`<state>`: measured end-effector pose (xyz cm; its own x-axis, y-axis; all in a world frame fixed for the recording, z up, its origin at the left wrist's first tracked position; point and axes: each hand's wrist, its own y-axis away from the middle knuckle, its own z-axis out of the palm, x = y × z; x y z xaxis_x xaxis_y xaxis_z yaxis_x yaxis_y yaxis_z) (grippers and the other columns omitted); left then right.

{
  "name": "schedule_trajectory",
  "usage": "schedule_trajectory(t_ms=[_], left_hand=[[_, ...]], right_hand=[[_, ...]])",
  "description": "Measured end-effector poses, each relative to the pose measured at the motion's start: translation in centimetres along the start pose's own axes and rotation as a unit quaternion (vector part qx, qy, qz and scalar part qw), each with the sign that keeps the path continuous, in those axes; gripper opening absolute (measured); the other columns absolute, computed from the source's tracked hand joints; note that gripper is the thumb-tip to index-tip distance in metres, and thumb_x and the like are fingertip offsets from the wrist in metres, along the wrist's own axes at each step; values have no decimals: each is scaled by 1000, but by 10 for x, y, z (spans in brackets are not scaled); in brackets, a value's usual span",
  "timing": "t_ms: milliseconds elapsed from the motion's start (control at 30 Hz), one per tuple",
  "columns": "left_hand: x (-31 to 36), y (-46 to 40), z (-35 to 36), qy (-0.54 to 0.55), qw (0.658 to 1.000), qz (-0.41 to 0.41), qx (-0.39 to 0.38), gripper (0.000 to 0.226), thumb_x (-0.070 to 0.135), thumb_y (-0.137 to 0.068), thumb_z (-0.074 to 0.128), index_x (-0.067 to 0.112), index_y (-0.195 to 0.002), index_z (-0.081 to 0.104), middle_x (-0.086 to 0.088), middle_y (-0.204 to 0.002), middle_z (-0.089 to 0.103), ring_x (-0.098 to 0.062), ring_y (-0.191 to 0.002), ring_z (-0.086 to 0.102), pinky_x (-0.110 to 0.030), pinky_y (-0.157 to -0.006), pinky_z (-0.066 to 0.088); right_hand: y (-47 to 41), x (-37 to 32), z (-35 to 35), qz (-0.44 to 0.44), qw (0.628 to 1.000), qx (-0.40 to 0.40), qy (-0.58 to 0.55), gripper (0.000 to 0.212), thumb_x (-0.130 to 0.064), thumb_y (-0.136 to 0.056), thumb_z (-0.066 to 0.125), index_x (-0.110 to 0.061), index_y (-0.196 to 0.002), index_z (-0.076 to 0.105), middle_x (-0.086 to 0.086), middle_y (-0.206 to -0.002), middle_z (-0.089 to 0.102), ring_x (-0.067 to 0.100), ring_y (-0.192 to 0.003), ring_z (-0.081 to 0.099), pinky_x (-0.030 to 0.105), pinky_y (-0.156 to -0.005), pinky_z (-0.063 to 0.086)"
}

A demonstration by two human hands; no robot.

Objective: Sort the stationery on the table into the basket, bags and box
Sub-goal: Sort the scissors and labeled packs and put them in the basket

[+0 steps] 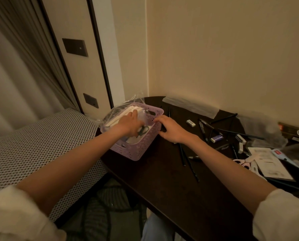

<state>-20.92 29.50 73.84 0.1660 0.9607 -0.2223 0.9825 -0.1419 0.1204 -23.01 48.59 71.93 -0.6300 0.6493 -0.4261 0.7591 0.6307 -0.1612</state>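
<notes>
Dark wood makes up the table [162,180], its near part bare, with pale sleeves and two bare forearms reaching over it from the person standing at its edge. To the right, pink-handled scissors [243,162] lie beside a flat paper packet [270,161], and farther along the top, black pencils [185,154], pens [203,126] and several white erasers [191,122] are scattered, well apart from one another. The right hand [171,129] rests on the right rim of the lilac basket [140,145], its fingers curled over the edge and gripping it. The left hand [130,124] reaches down inside the basket, fingers stretched fairly straight over a clear plastic bag [117,113] of white items; a dark scissor-like thing shows under the palm, but whether the hand holds it I cannot tell. The basket sits at the table's left end, near the corner of the wall. Behind it, a second clear bag [190,106] lies flat against the wall.
</notes>
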Motion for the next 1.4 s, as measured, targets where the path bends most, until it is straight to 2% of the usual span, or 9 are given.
schedule_trajectory(t_ms=[133,433,567,667,800,867,933,1233,1400], left_hand=[[-6,3,-9,43,998,24,-49,60,40,-83,71,31,-137,49,-12,-132,35,-31,-123,36,-37,-94,36],[-4,13,0,26,999,39,22,49,39,-83,69,31,-129,56,-4,-113,56,-22,-101,52,-32,-79,37],[-8,16,-4,152,987,44,18,28,31,-90,63,25,-118,67,4,-105,67,-12,-89,54,-30,-78,43],[-4,20,-5,333,937,7,105,20,20,-93,62,11,-109,70,-6,-111,69,-16,-94,60,-35,-87,50],[32,29,-13,475,843,-63,246,20,8,-91,60,7,-110,68,-3,-101,65,-12,-87,59,-24,-73,51],[54,33,-16,538,797,-74,265,20,7,-92,59,7,-111,66,-2,-101,64,-10,-86,59,-15,-68,47],[78,34,-18,559,784,-55,262,21,7,-93,58,8,-112,65,-1,-100,62,-13,-91,59,-19,-75,48],[180,31,-19,553,819,25,154,30,6,-90,61,9,-119,59,-3,-107,59,-13,-98,57,-24,-83,47],[220,26,-14,524,843,58,106,29,8,-89,64,11,-118,60,-4,-113,59,-15,-100,58,-28,-86,49]], right_hand=[[4,-3,-6,-3,1000,-20,15,52,-6,-86,62,-14,-134,47,6,-139,45,24,-129,42,41,-107,38],[19,-1,-4,-13,998,-26,61,70,0,-87,57,-20,-148,30,1,-157,25,20,-142,26,31,-114,21],[30,-4,-9,5,998,-49,50,74,-4,-87,60,-20,-150,25,3,-157,23,22,-142,27,34,-114,26],[47,2,-16,47,997,-32,43,68,-10,-88,62,-15,-147,29,8,-152,31,23,-139,31,32,-113,27],[92,23,-19,97,995,11,37,59,-13,-88,63,-11,-141,38,8,-145,38,22,-135,36,29,-110,30],[120,32,-18,118,992,30,37,56,-13,-88,63,-13,-140,41,6,-145,36,21,-136,35,29,-111,29],[148,43,-19,143,987,56,48,55,-14,-89,63,-15,-139,41,4,-148,33,19,-138,32,28,-112,27],[243,98,-48,257,952,150,64,38,-9,-87,63,-7,-124,56,14,-131,51,28,-124,46,32,-101,36],[268,103,-53,243,955,154,67,14,-29,-78,76,-18,-84,70,5,-93,64,21,-94,56,34,-80,46]])
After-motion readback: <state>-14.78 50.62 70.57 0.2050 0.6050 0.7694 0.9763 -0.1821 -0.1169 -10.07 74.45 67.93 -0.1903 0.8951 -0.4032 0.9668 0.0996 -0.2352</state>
